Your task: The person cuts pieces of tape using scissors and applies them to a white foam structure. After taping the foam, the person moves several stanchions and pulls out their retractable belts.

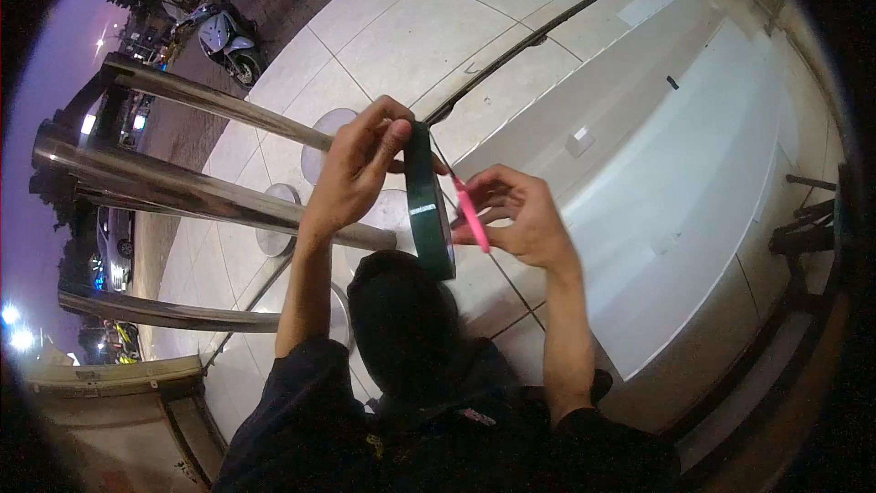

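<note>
My left hand [360, 164] grips a roll of dark green tape [422, 201] near its top, thumb and fingers closed on it. The roll stands edge-on, hanging down in front of my dark clothing. Beside it on the right, pink-handled scissors [473, 217] tilt with their blades pointing up toward the roll's upper part. My right hand [525, 219] holds the scissors' handle, fingers curled around it. The blade tips overlap the tape edge and the left fingertips in this view.
Large white panels [620, 183] lie on the tiled floor [438, 0] to the right, with a small dark scrap [672, 82] on them. Thick metal posts [182, 184] rise at the left. A parked motorbike [228, 41] stands beyond. A dark metal frame [808, 237] is at the far right.
</note>
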The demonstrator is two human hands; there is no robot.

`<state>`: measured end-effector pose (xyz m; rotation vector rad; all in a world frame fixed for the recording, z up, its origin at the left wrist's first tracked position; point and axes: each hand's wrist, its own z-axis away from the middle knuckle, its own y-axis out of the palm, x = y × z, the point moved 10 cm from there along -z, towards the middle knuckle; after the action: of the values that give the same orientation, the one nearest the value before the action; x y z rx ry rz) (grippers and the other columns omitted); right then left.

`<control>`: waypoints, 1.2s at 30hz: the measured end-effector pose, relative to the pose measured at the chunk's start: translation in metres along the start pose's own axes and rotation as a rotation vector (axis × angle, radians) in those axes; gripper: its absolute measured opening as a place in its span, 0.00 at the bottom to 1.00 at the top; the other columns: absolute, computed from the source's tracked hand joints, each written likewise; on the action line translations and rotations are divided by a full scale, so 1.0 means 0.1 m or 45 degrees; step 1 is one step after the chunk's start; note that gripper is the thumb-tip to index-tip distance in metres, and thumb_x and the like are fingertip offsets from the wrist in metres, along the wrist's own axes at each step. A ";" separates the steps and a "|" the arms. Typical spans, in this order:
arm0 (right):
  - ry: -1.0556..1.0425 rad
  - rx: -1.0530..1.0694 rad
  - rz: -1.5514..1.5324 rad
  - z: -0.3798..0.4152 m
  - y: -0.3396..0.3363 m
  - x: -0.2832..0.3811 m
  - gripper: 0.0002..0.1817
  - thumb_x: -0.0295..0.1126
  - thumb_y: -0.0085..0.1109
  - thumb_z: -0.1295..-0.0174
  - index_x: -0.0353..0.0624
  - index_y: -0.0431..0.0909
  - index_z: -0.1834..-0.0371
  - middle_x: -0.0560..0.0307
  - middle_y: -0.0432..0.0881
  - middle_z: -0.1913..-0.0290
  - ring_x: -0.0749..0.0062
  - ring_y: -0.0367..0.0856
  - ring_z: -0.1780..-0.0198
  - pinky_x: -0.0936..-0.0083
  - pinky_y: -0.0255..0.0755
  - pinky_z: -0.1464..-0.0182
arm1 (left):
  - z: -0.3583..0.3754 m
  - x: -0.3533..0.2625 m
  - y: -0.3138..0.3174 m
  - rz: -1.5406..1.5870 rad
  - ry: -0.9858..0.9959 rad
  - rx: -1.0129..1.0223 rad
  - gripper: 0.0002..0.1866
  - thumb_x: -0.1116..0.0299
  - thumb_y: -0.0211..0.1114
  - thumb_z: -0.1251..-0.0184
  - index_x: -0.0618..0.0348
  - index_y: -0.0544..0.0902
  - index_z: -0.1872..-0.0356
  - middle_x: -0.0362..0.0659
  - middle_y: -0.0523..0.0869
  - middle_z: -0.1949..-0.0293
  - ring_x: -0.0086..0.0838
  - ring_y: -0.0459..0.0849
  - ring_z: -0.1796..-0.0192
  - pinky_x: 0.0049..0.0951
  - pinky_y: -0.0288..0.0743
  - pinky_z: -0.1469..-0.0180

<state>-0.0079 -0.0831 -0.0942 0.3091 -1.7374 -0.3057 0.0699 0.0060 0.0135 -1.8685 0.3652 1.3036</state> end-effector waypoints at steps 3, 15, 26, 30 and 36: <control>0.048 0.005 0.234 0.17 -0.25 0.21 0.29 0.24 0.81 0.65 0.36 0.77 0.56 0.55 0.84 0.61 0.74 0.84 0.60 0.77 0.81 0.54 | 0.06 0.08 0.05 0.098 -0.033 0.087 0.14 0.59 0.48 0.23 0.61 0.70 0.56 0.46 0.82 0.67 0.34 0.88 0.64 0.31 0.85 0.64; 0.280 0.222 0.723 0.23 -0.22 0.52 0.31 0.28 0.85 0.74 0.35 0.78 0.63 0.59 0.81 0.65 0.80 0.78 0.66 0.82 0.76 0.60 | 0.09 0.00 0.39 0.211 -0.027 0.248 0.15 0.62 0.48 0.23 0.66 0.73 0.56 0.46 0.80 0.65 0.36 0.88 0.61 0.29 0.84 0.63; 0.379 0.065 0.815 0.39 -0.46 0.64 0.29 0.29 0.84 0.77 0.36 0.79 0.67 0.61 0.80 0.71 0.83 0.76 0.71 0.86 0.71 0.65 | 0.02 0.02 0.36 0.019 0.083 0.102 0.13 0.62 0.55 0.26 0.64 0.77 0.63 0.41 0.79 0.72 0.21 0.72 0.74 0.24 0.69 0.75; 0.376 0.017 0.897 0.42 -0.57 0.63 0.29 0.28 0.84 0.77 0.36 0.79 0.67 0.62 0.80 0.72 0.83 0.76 0.71 0.86 0.71 0.65 | 0.04 -0.05 0.39 0.012 0.133 0.119 0.13 0.62 0.55 0.26 0.64 0.78 0.62 0.42 0.80 0.71 0.20 0.75 0.72 0.23 0.71 0.74; 0.296 0.121 0.805 0.38 -0.45 0.57 0.25 0.33 0.83 0.70 0.34 0.78 0.70 0.62 0.78 0.74 0.86 0.72 0.74 0.87 0.68 0.72 | 0.05 -0.11 0.42 -0.005 -0.026 0.136 0.12 0.64 0.56 0.27 0.65 0.78 0.63 0.45 0.83 0.67 0.23 0.84 0.66 0.25 0.81 0.67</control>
<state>-0.0542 -0.1450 -0.0666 -0.1409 -1.5319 0.2637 0.0350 -0.0188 0.0037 -1.7645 0.4124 1.2750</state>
